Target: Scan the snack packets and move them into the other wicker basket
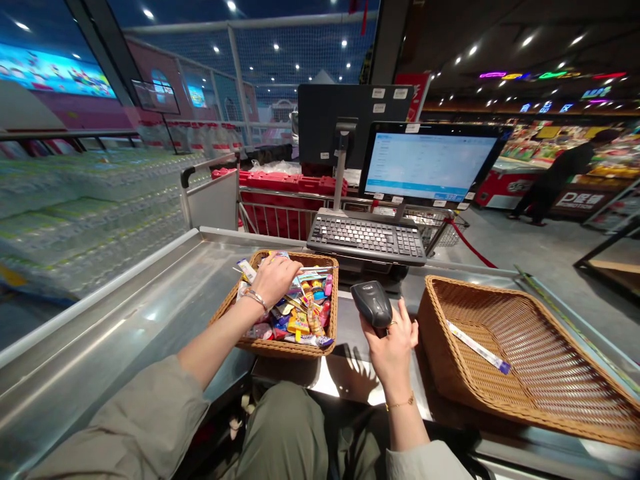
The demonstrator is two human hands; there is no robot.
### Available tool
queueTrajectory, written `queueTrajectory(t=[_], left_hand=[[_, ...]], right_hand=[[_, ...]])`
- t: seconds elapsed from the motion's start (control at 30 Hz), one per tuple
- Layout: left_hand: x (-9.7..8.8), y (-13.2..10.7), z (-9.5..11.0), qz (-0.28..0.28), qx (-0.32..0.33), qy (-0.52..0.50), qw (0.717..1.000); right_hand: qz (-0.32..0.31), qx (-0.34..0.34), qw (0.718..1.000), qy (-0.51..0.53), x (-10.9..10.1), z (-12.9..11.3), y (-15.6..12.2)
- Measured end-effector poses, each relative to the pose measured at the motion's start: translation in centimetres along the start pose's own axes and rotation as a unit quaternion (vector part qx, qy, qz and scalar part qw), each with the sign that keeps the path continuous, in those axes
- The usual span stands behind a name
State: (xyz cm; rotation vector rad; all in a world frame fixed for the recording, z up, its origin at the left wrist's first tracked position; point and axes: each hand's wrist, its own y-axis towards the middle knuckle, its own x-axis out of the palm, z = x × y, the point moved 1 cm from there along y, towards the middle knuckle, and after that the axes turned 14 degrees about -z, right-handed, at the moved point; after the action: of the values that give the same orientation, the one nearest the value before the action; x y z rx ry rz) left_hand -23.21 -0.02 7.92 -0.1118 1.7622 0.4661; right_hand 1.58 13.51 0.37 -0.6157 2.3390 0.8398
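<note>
My left hand [276, 277] reaches into a wicker basket [280, 347] full of small colourful candy packets [305, 313], its fingers curled down among them; what they grip is hidden. My right hand [393, 343] is closed around the handle of a black barcode scanner [371, 302], held upright between the two baskets. To the right stands a larger, tilted wicker basket [530, 387] holding one long thin white packet [477, 347].
A steel checkout counter [125, 333] runs to the left. Behind the baskets are a keyboard [367, 237], a lit monitor [430, 163] and red crates [285, 187]. Stacked water bottles [75, 213] are on the left. A person in black [560, 173] stands far right.
</note>
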Motion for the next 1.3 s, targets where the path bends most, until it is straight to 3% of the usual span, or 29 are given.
queueTrajectory(t=[0.2, 0.6, 0.9, 1.3], left_hand=[[-0.32, 0.16, 0.35, -0.04, -0.033, -0.014, 0.999], [0.26, 0.12, 0.43, -0.067, -0.067, -0.009, 0.995], [-0.07, 0.39, 0.52, -0.082, -0.02, -0.008, 0.996], [0.36, 0.39, 1.01, -0.097, -0.067, -0.032, 0.993]], right_hand=[[0.001, -0.004, 1.0, -0.005, -0.08, -0.05, 0.0], [0.001, 0.001, 1.0, -0.001, -0.12, -0.09, -0.02], [-0.007, 0.003, 1.0, 0.001, -0.19, -0.18, -0.03], [-0.009, 0.002, 1.0, 0.003, -0.13, -0.1, -0.04]])
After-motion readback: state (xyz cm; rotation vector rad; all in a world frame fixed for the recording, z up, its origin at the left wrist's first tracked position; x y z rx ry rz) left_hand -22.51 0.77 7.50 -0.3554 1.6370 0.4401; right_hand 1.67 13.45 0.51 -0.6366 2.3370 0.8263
